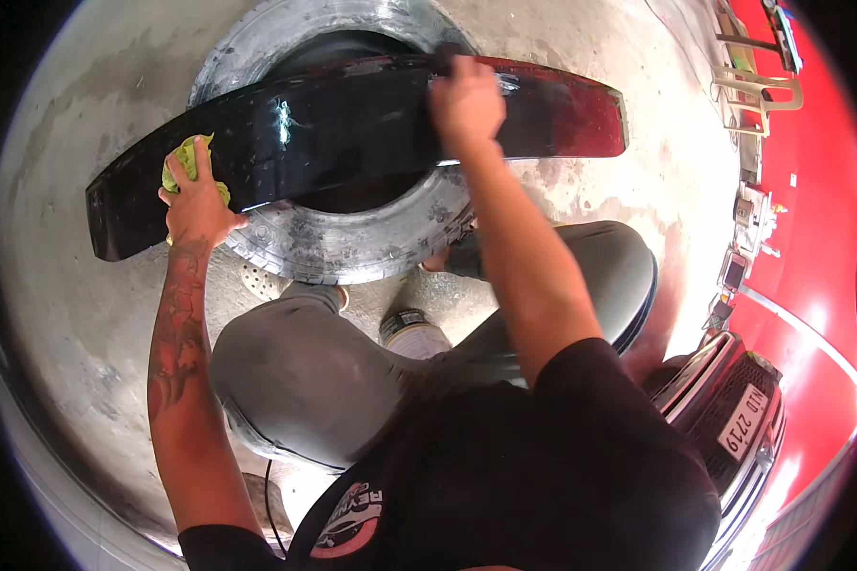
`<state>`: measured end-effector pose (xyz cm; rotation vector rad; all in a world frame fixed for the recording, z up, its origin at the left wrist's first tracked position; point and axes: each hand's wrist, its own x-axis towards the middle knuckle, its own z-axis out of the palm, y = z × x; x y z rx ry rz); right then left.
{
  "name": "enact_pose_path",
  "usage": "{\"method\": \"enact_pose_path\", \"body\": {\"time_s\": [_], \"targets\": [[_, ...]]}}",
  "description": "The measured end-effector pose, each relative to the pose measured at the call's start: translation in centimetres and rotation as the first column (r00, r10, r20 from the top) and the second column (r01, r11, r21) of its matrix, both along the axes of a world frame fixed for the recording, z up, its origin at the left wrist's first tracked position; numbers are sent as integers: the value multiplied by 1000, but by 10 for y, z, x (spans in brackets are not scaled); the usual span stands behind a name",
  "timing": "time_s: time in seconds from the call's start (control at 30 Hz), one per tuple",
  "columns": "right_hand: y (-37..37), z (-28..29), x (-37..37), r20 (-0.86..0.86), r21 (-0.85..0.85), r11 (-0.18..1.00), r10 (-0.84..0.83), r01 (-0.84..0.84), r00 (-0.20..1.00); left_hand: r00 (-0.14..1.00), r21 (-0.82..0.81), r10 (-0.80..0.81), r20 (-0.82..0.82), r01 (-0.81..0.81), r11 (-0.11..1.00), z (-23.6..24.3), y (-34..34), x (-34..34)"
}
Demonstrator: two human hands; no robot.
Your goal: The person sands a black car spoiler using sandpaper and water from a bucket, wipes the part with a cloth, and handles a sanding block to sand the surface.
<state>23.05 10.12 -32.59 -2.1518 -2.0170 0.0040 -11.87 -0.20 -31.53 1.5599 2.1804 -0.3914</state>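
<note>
A long, curved, glossy black car body panel (pixel 352 124) lies across a grey-smeared tire (pixel 352 249), with a reddish sheen at its right end. My left hand (pixel 198 205) presses a crumpled yellow-green cloth (pixel 183 164) onto the panel's left part, its fingers partly spread over the cloth. Toward the panel's far edge, right of the middle, my right hand (pixel 468 107) is closed on a small dark pad (pixel 448 55). The hand is slightly blurred and covers part of the pad, so its exact kind does not show.
A can (pixel 414 335) stands on the concrete floor (pixel 95 114) between my knees. A car's front end (pixel 724 409) is at the lower right. Along the red wall (pixel 819 190) are a beige plastic chair (pixel 757 95) and several small items.
</note>
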Motion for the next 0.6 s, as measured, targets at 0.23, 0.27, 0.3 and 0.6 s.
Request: {"method": "enact_pose_path", "body": {"time_s": [0.23, 0.27, 0.3, 0.6], "targets": [[-6, -6, -16, -40, 81, 976, 205, -201, 978, 999, 45, -16, 41, 14, 999, -4, -3, -5], [0, 1, 14, -27, 30, 994, 107, -106, 994, 999, 30, -21, 28, 20, 999, -7, -4, -6], [8, 9, 45, 52, -37, 999, 4, -2, 999, 999, 48, -31, 25, 30, 998, -9, -4, -7], [-51, -7, -39, 74, 117, 991, 54, -62, 996, 1000, -1, -1, -16, 1, 1000, -4, 0, -1]]}}
